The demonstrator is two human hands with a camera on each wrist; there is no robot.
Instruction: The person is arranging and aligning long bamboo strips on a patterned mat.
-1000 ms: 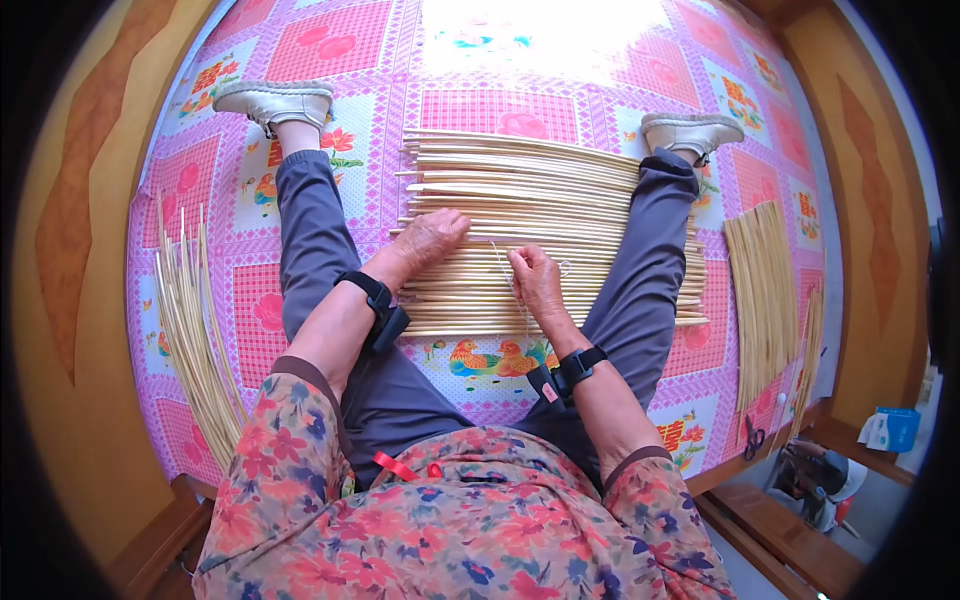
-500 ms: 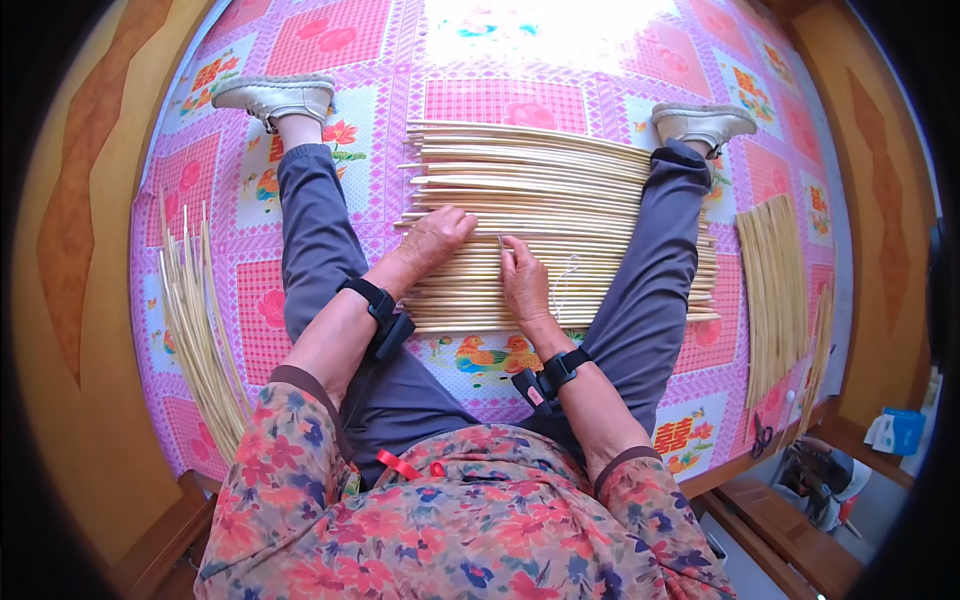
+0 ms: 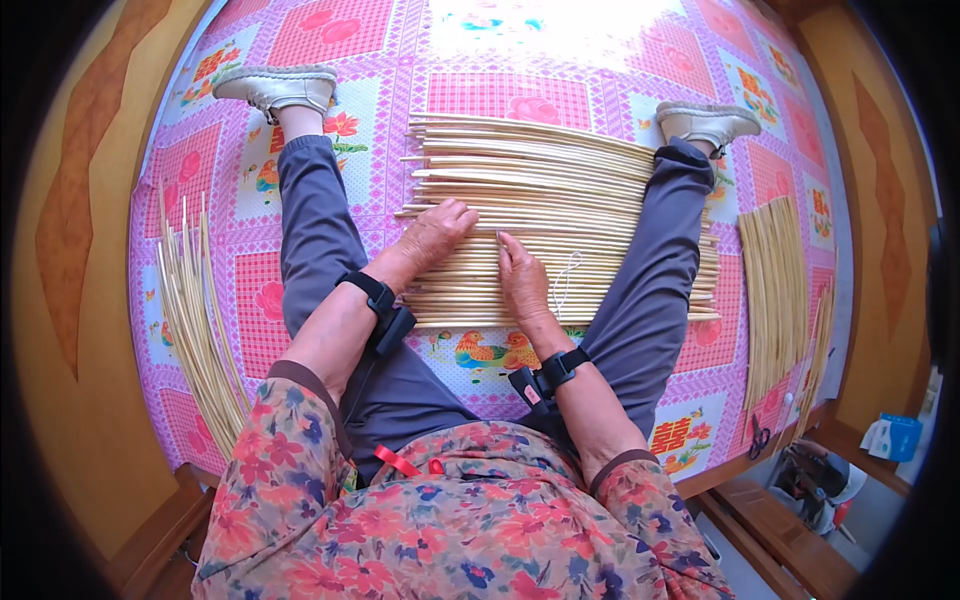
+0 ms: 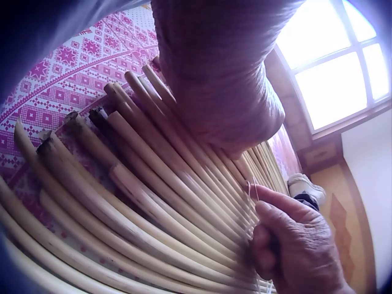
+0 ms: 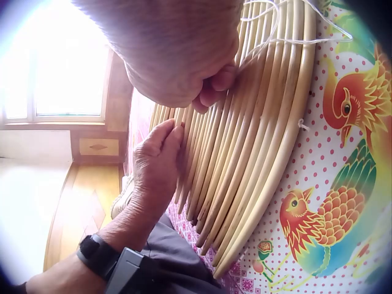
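Note:
Peeled straw-coloured stalks (image 3: 540, 180) lie side by side across the patterned sheet, between the person's legs. On their left part rests the left hand (image 3: 437, 232), its thumb and fingertips together at a stalk in the middle of the row, as the right wrist view shows. Just right of it, the right hand (image 3: 523, 280) has its fingers curled low over the stalks. In the left wrist view its thumb and forefinger pinch a white thread (image 4: 255, 191). A loop of this thread (image 3: 568, 280) lies on the stalks beside the right hand; a knot (image 5: 302, 125) shows at the nearest stalk.
Loose thin stalks (image 3: 195, 330) lie beyond the left leg, and a flat bundle of stalks (image 3: 775, 300) beyond the right leg. Scissors (image 3: 760, 438) lie at the bed's near right edge. Wooden boards (image 3: 870, 200) stand along both sides.
The right hand has come down and forward onto the stalks, closer to the left hand, and the thread loop now lies to its right. The left hand stays in nearly the same place.

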